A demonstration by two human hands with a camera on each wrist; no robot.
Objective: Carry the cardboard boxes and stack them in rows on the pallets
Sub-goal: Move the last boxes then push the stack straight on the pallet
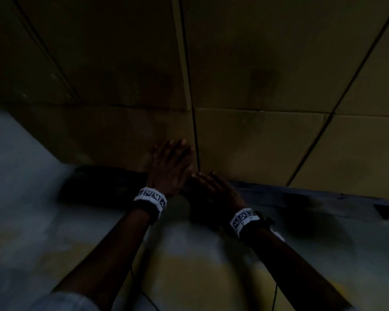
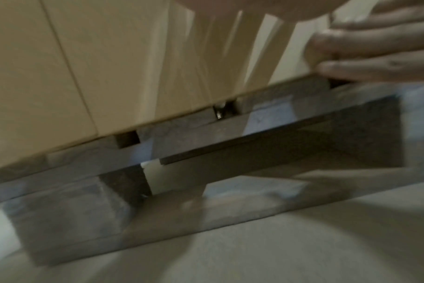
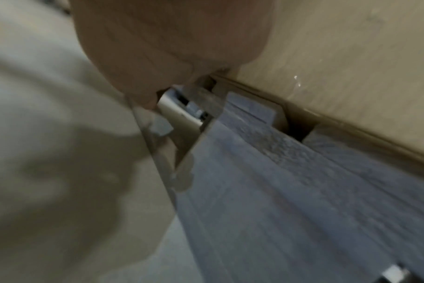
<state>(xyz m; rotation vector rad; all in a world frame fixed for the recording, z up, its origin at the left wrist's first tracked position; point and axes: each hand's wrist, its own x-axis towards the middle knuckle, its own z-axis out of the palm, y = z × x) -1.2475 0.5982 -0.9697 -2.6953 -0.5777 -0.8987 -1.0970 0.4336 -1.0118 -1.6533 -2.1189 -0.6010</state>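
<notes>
Several cardboard boxes stand in rows on pallets and fill the upper head view. The left box (image 1: 112, 135) and the right box (image 1: 256, 144) meet at a dark vertical seam. My left hand (image 1: 169, 162) lies flat with straight fingers on the left box's near side, just left of the seam. My right hand (image 1: 211, 189) reaches with extended fingers to the foot of the seam, at the right box's bottom edge. In the left wrist view the right hand's fingers (image 2: 375, 47) touch the box's lower edge (image 2: 109, 76) above the pallet (image 2: 206, 172). Neither hand holds anything.
A dark pallet (image 1: 103, 187) juts out under the left box. A blue-grey pallet (image 1: 301, 194) runs under the right boxes, with its planks (image 3: 303, 191) close up in the right wrist view. Grey concrete floor (image 1: 54, 221) with a yellow patch lies beneath my arms.
</notes>
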